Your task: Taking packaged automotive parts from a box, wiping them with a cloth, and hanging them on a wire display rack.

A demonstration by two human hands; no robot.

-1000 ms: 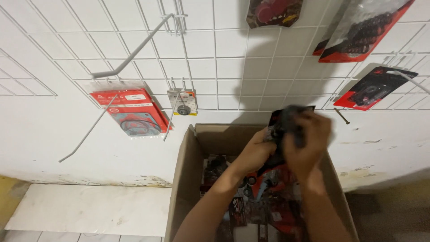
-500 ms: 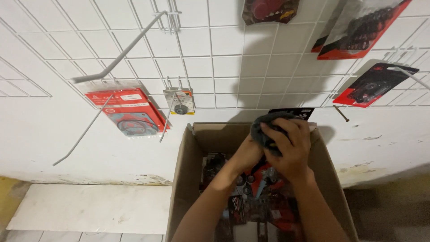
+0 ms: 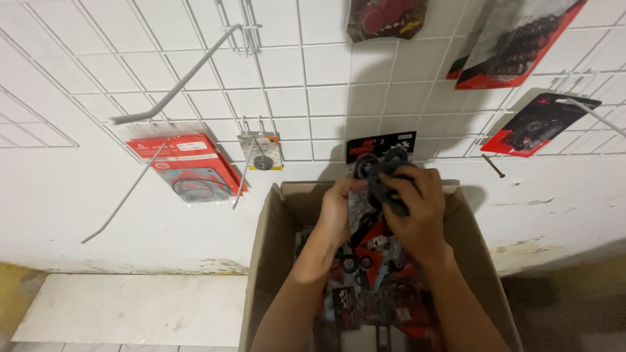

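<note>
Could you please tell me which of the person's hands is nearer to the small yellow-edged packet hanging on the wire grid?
Left. The left hand is just right of and below the small packet; the right hand lies farther right.

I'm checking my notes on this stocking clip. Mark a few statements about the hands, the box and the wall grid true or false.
1. Both hands hold a black packaged part above the cardboard box. True.
2. The box is empty. False: packaged parts lie inside it.
3. A red package hangs on the wire grid at the left. True.
4. The long hook at upper left carries a package. False: it is bare.
</note>
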